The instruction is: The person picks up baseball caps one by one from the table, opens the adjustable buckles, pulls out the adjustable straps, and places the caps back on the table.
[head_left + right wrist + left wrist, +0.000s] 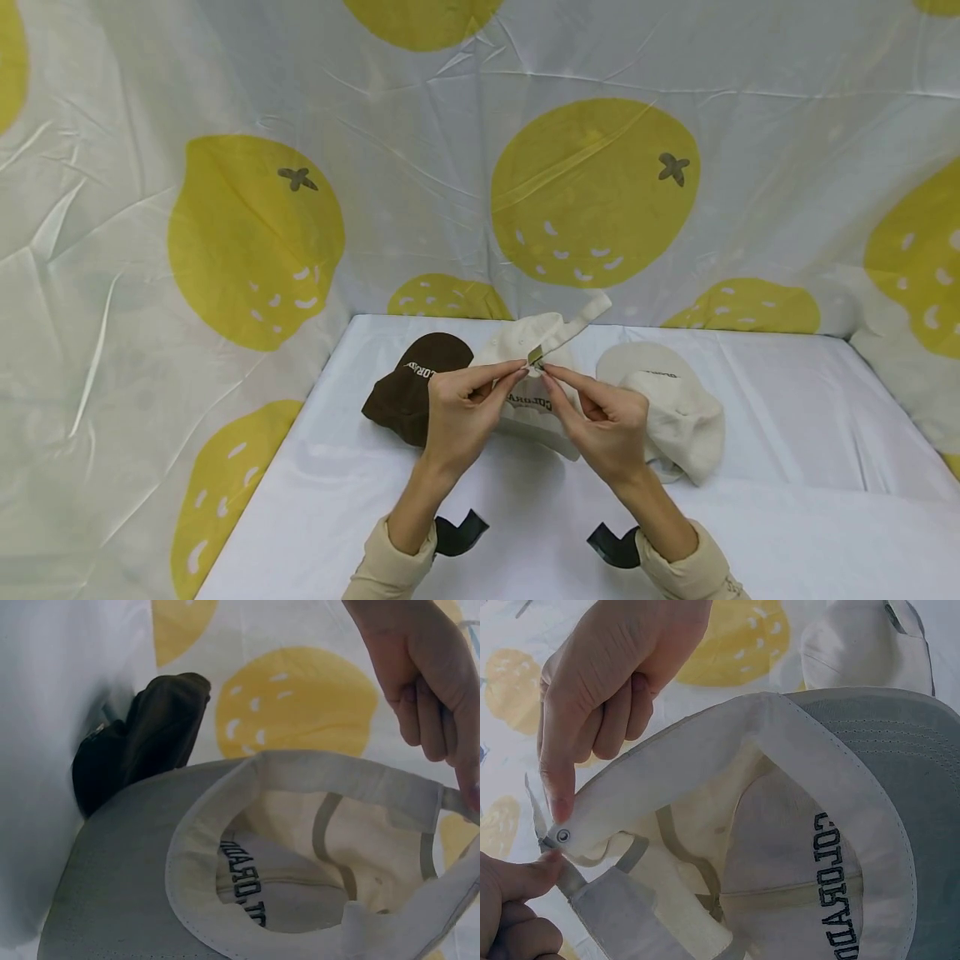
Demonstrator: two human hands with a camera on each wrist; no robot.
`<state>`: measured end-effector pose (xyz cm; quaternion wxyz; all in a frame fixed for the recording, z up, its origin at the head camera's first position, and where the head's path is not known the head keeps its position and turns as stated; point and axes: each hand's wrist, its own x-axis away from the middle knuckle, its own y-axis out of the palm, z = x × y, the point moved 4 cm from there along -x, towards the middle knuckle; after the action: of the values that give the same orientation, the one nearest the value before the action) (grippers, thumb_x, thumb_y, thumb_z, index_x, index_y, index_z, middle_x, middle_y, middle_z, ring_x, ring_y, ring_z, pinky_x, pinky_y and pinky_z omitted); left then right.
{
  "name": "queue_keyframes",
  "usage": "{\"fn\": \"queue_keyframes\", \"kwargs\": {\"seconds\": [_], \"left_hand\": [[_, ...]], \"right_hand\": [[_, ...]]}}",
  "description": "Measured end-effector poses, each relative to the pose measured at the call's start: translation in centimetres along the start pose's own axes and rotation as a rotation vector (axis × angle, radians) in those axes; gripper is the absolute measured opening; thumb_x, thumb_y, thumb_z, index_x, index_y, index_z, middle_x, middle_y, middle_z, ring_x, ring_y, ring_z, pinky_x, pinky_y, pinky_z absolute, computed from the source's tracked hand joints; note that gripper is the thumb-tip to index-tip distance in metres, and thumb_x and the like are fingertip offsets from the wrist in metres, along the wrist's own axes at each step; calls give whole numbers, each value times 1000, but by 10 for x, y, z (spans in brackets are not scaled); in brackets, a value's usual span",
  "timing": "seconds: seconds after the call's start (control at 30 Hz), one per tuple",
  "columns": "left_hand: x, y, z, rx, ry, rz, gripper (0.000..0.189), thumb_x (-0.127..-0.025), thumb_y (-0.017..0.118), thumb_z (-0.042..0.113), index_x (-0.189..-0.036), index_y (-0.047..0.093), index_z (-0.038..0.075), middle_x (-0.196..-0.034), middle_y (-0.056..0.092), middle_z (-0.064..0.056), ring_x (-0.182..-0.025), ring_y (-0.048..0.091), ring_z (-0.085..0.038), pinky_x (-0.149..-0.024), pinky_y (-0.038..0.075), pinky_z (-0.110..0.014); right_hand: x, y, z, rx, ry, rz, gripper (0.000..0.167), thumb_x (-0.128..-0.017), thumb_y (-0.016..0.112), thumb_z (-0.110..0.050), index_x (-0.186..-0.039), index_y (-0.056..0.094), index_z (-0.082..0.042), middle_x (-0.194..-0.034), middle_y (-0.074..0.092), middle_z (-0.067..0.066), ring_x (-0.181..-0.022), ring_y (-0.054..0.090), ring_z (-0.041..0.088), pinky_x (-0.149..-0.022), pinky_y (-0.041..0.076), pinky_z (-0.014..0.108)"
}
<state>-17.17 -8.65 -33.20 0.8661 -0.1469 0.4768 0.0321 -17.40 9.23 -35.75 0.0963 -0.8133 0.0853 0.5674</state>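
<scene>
Both hands hold a cream baseball cap, its brim low and its dark lettering upside down in the head view. My left hand pinches the back strap beside a small metal buckle with thumb and forefinger. From the other side my right hand pinches the same spot, the fingertips of both hands close together. The loose strap end sticks up to the right. The left wrist view shows the inside of the cap, its sweatband and a round metal eyelet between the fingertips.
A dark brown cap lies on the white-covered table to the left, and an off-white cap to the right. Behind stands a white curtain with yellow lemons. Black bands stick out by both wrists.
</scene>
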Motion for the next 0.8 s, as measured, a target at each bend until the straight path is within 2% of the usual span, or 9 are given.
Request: {"fn": "queue_keyframes", "kwargs": {"seconds": [0.2, 0.43, 0.53, 0.67, 0.8], "left_hand": [[0, 0, 1, 3, -5, 16, 9, -84, 82, -5, -93, 82, -4, -48, 51, 0, -52, 27, 2, -46, 24, -14], [0, 1, 3, 28, -7, 16, 9, -84, 81, -6, -92, 81, -5, -47, 49, -1, -52, 26, 2, -45, 24, -15], [0, 2, 4, 47, -2, -1, 9, -84, 81, -7, -93, 81, -6, -50, 55, -2, -52, 27, 2, -46, 24, -14], [0, 3, 6, 60, 10, -33, 9, -84, 80, -8, -93, 81, -6, -59, 67, -6, -52, 31, 1, -46, 27, -14], [1, 3, 6, 41, 22, -65, 10, -84, 80, -8, -93, 82, -5, -62, 70, -6, -53, 33, 2, -48, 29, -12]], "right_hand": [[0, 1, -1, -12, -47, 8, 19, -91, 80, -11, -93, 80, 8, -46, 32, -10, -47, 20, -2, -45, 17, 11], [-1, 1, -3, 0, -128, 30, 23, -93, 78, -13, -90, 80, 10, -44, 44, -7, -46, 22, -1, -45, 19, 10], [-1, 1, -3, 0, -149, 42, 24, -94, 77, -12, -88, 79, 11, -44, 44, -7, -45, 21, -1, -45, 18, 10], [0, 0, -3, 16, -164, 65, 26, -94, 76, -13, -85, 79, 12, -45, 35, -9, -46, 19, -1, -45, 16, 11], [1, -1, -4, 40, -162, 89, 28, -95, 75, -13, -84, 79, 12, -46, 30, -9, -46, 19, -1, -45, 15, 12]]}}
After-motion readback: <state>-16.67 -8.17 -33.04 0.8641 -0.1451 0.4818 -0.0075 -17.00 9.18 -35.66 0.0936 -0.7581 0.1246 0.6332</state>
